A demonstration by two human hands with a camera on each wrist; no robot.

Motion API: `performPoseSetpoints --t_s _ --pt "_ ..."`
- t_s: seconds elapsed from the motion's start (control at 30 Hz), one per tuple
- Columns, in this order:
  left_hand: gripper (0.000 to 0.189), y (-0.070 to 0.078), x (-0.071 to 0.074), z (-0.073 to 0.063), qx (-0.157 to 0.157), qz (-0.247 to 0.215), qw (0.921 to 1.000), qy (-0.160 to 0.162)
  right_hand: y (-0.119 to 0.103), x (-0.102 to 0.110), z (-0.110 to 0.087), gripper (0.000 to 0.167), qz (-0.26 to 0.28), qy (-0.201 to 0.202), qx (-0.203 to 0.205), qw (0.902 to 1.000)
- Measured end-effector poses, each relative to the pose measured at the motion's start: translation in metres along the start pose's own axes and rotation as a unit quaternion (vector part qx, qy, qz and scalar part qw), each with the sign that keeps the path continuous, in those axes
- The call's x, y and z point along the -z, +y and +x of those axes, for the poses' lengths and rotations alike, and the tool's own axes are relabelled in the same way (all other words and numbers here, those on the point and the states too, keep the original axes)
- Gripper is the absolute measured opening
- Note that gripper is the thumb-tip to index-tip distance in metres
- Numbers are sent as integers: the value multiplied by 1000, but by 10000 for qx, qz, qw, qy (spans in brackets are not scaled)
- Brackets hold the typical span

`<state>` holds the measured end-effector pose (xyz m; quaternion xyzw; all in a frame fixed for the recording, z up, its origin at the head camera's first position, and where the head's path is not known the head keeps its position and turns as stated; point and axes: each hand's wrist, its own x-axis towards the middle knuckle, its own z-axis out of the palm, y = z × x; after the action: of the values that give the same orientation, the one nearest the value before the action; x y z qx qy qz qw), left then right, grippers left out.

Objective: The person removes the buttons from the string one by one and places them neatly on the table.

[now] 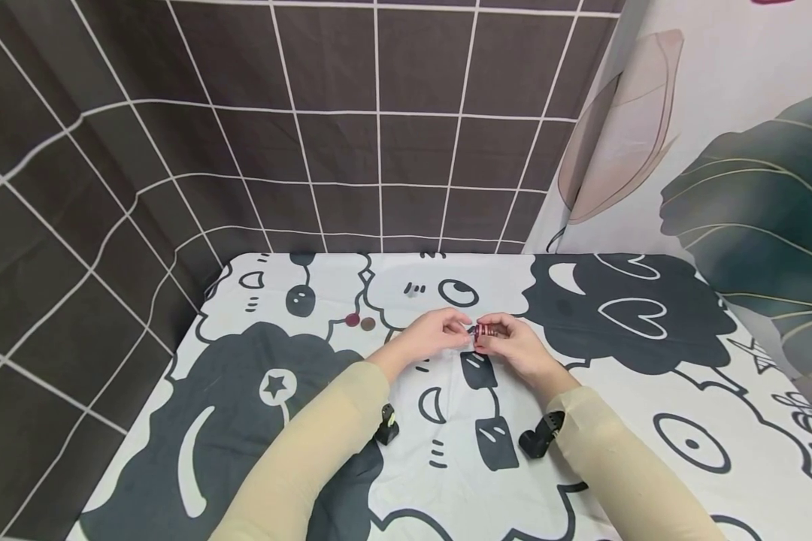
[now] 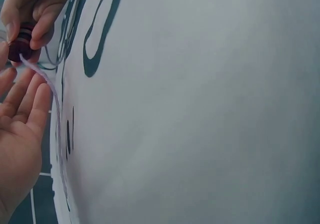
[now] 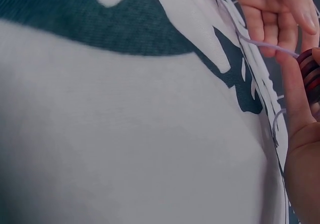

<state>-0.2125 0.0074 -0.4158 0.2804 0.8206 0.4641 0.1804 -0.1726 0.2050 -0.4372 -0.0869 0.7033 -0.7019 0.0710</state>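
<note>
Between thumb and fingertips my right hand grips a short stack of round dark-red and pinkish discs. A pale purple cord comes out of the stack's end and trails down past the left fingers, and a thin loop of cord shows on its other side. My left hand is right at the stack's left end, palm turned up in the left wrist view, its outer fingers loosely extended. Thumb and index finger reach to the end disc; I cannot tell whether they pinch it or the cord.
A dark-red disc and a brown disc lie on the patterned cloth left of my hands. Dark grid-patterned curtain stands behind and to the left, a leaf-print curtain to the right. Both wrists carry small black cameras.
</note>
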Motion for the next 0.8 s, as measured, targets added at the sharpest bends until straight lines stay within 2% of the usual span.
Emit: performPoseSetpoints --t_s 0.27,0.53,0.8 --pt "39 0 -5 1 -129 -130 9998 35 -1 0 0 37 136 -60 40 9999" --pt "34 1 -8 2 -331 89 9987 389 -1 -2 0 36 191 -64 57 9998" --pt "34 1 -10 4 -369 -7 9985 406 -1 -3 0 37 170 -34 5 9998"
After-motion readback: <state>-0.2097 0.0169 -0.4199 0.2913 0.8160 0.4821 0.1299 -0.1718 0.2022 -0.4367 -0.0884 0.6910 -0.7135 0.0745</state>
